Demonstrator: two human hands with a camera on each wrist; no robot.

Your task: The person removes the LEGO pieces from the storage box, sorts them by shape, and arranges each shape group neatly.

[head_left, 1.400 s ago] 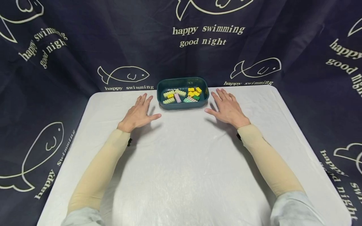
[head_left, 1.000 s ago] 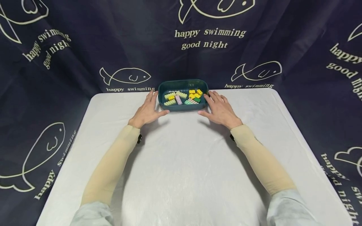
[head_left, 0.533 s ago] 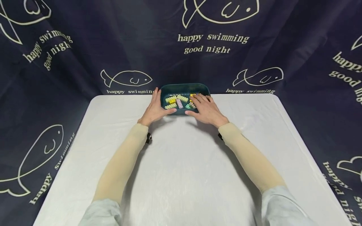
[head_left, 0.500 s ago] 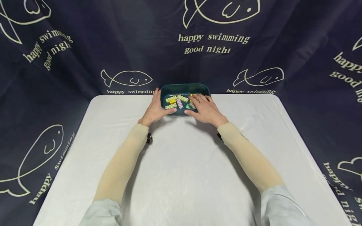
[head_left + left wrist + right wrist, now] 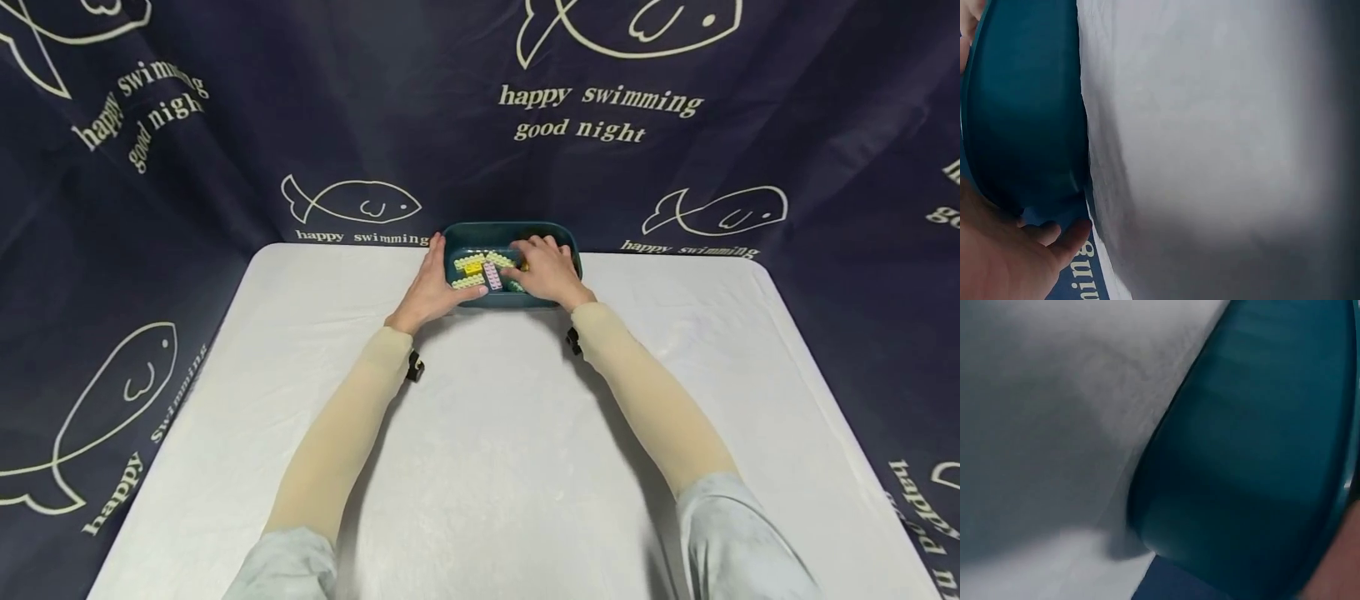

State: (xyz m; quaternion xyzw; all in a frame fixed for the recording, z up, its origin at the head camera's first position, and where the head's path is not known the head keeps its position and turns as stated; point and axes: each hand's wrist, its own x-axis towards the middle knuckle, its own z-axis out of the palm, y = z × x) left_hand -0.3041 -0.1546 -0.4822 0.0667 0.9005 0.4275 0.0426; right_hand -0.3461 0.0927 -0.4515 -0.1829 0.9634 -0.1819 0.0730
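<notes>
A dark teal bin full of toy building bricks stands at the table's far edge. My left hand lies along its left end, fingers nearly straight on the outside and thumb at the front rim. Close up, the left wrist view shows fingers beside the bin's end. My right hand reaches into the bin's right half with bent fingers, its thumb near a pink brick. It covers most bricks there, and whether it holds one is hidden. Pale yellow bricks and a yellow brick lie at left.
A white cloth covers the table. Behind the bin hangs a dark blue curtain with fish outlines and lettering, close to the table's far edge. It also hangs along both sides.
Both hands have moved inward from beside the bin. The left has come against its left end; the right has gone over the rim among the bricks, its fingers now more bent. The head view has shifted slightly.
</notes>
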